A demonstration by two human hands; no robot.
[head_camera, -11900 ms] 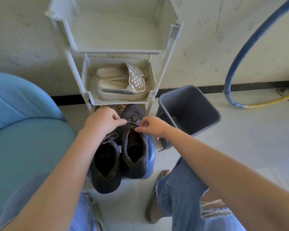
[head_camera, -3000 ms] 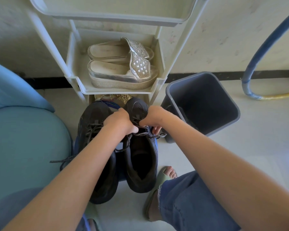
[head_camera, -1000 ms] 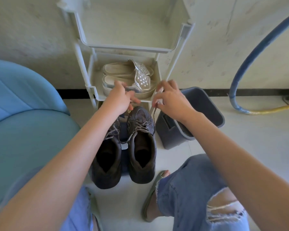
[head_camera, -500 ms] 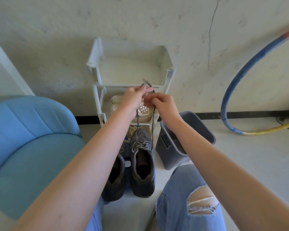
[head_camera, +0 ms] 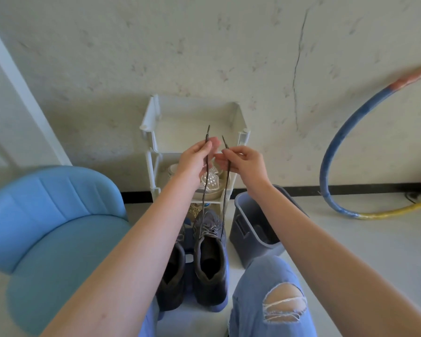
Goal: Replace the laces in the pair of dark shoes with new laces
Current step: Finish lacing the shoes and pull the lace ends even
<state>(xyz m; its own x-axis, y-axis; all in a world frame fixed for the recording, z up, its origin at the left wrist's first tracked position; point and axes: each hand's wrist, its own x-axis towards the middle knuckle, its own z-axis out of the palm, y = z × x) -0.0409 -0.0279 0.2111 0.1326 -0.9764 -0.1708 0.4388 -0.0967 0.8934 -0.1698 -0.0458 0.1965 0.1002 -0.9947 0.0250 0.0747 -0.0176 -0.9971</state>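
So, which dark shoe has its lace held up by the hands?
The shoe beside the grey bin: its lace rises to the left hand and right hand. The other shoe has none raised.

no legible text, labels, brands or numbers anywhere

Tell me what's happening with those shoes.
A person holds a dark shoelace up by its two ends, one pinched in the left hand, the other in the right hand. The lace runs down to the eyelets of the dark lace-up shoe nearer the grey plastic bin. The other dark shoe stands beside it.
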